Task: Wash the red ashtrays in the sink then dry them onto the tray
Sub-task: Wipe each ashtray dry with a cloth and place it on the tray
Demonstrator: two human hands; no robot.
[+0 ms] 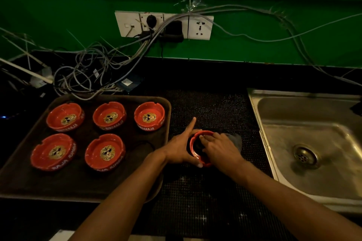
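A red ashtray (203,135) is tilted over the black mesh mat (215,107), between the tray and the sink. My left hand (181,147) holds it by the rim, thumb under its near edge and index finger pointing straight out. My right hand (217,147) presses a dark grey cloth (236,140) into the ashtray's bowl. Several red ashtrays with gold skull prints sit on the brown tray (125,178) at the left, among them one at the back right (149,116) and one at the front (104,152). The steel sink (313,143) lies to the right.
A green wall behind holds a socket panel (163,24) with plugs. A tangle of grey cables (88,72) spreads over the dark counter behind the tray. The sink drain (304,155) is uncovered.
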